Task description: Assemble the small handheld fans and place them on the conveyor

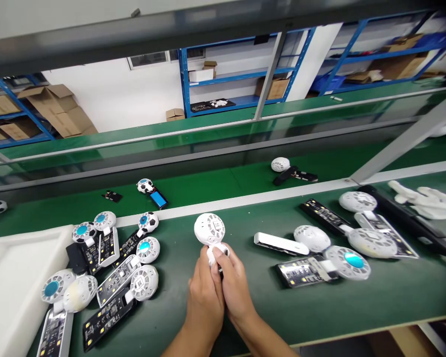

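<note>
Both of my hands hold a white perforated ball-shaped unit (209, 229) up above the green bench mat (245, 307). My left hand (205, 303) grips its lower part from below, and my right hand (236, 288) pinches the white stem (217, 253) under the ball. My fingers hide most of that stem. To the left lie several similar white units with teal centres (144, 249), mixed with black circuit boards (107, 317). More boards and units (347, 263) sit to the right, along with a white bar (281, 243).
A white foam tray (18, 282) fills the left of the bench. Behind a white strip, a green conveyor belt (226, 181) carries football-patterned units and a blue-faced board. Beyond it stand blue shelves (238, 84) with cardboard boxes. A white glove (425, 201) lies at the right.
</note>
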The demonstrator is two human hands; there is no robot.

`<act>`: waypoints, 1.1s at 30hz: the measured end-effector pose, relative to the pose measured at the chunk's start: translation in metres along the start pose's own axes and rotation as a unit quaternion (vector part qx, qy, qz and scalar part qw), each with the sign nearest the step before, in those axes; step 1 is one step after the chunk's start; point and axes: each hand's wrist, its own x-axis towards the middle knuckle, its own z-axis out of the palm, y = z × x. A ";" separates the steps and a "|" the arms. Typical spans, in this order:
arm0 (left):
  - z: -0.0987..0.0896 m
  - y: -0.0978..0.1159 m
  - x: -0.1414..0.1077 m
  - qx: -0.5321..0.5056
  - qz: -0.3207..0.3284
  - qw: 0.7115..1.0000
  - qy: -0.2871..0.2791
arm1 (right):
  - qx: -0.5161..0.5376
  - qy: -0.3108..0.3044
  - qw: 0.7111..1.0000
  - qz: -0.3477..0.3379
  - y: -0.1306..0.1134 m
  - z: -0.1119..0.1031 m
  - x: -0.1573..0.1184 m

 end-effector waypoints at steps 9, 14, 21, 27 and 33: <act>-0.017 0.014 0.019 0.004 -0.043 0.998 0.034 | 0.006 -0.011 0.999 -0.041 0.003 0.000 -0.006; -0.019 0.009 0.013 -0.027 0.037 0.999 -0.022 | 0.033 0.023 0.999 0.011 -0.006 0.002 0.001; -0.006 -0.010 0.015 0.047 0.121 0.991 0.001 | 0.037 0.023 0.998 0.048 -0.009 0.003 0.014; -0.011 -0.003 0.018 -0.043 0.042 0.998 -0.031 | 0.029 0.018 0.999 0.032 -0.002 -0.003 0.017; -0.025 0.002 0.032 -0.155 -0.026 0.973 -0.170 | 0.004 -0.049 0.999 0.007 -0.004 -0.012 0.017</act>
